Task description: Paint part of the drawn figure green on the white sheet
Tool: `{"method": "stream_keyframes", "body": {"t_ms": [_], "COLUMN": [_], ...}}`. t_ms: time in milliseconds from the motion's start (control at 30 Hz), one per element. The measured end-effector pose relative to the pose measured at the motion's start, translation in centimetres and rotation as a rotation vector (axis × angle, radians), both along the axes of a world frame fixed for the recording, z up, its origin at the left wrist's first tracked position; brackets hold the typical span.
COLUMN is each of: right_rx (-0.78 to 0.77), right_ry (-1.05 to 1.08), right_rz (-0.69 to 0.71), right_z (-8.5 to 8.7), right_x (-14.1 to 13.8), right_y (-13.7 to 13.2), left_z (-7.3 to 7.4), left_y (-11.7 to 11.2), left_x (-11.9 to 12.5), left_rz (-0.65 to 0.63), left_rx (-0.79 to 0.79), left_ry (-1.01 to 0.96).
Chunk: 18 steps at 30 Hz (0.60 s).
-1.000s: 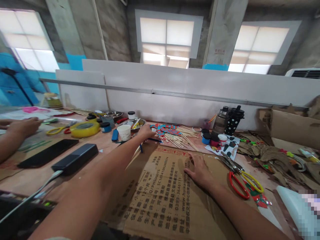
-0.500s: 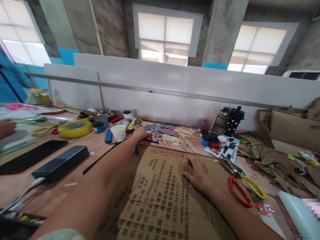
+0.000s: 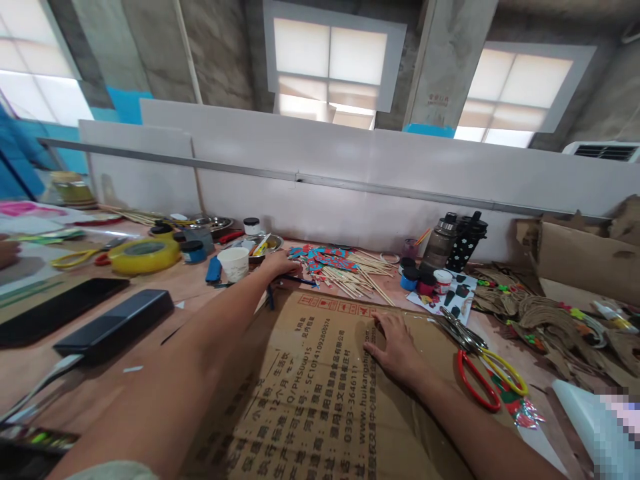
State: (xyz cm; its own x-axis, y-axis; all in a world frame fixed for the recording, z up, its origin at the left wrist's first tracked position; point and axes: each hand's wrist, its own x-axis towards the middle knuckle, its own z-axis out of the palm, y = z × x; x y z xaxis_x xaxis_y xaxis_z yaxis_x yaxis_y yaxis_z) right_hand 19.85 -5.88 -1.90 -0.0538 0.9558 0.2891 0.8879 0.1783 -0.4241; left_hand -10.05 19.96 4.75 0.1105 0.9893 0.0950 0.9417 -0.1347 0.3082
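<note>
My left hand [image 3: 279, 265] stretches far across the table to the near edge of a heap of wooden sticks topped with red and blue cutouts [image 3: 345, 268]. Its fingers curl down onto the table beside a dark pen [image 3: 295, 281]; what they hold, if anything, is hidden. My right hand [image 3: 395, 345] lies flat, fingers apart, on a large printed cardboard sheet [image 3: 320, 393] in front of me. A white paper cup [image 3: 234, 263] stands just left of my left hand.
Red and yellow scissors [image 3: 483, 373] lie right of the cardboard. Two bottles [image 3: 455, 241] and small paint pots [image 3: 425, 280] stand at the back. A yellow tape roll [image 3: 144, 255], a black power bank [image 3: 113, 325] and a phone lie left. Cardboard scraps [image 3: 550, 313] pile right. Another person's hand [image 3: 7, 252] shows at far left.
My left hand has drawn back slightly from the stick heap toward the pen. The view has swung right, so the other person's hand has slid nearly out at the left. My right hand has stayed put.
</note>
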Motion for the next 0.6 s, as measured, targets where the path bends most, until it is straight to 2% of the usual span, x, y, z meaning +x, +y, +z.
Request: {"method": "stream_keyframes", "body": {"t_ms": [200, 433, 533, 600], "right_rx": [0.005, -0.018, -0.006, -0.009], "right_ry": [0.008, 0.028, 0.03, 0.029], "right_rz": [0.016, 0.022, 0.046, 0.049], "right_z": [0.1, 1.9, 2.4, 2.2], "right_x": [0.0, -0.7, -0.9, -0.7], "right_y": [0.1, -0.4, -0.5, -0.4], "left_z": [1.0, 3.4, 3.9, 3.6], "left_y": [-0.8, -3.6, -5.3, -6.9], "left_x": [0.3, 0.4, 1.4, 2.9], "left_rz": [0.008, 0.08, 0.024, -0.041], "left_rx": [-0.042, 0.098, 0.183, 0.221], "left_ry": [0.048, 0.016, -0.033, -0.08]}}
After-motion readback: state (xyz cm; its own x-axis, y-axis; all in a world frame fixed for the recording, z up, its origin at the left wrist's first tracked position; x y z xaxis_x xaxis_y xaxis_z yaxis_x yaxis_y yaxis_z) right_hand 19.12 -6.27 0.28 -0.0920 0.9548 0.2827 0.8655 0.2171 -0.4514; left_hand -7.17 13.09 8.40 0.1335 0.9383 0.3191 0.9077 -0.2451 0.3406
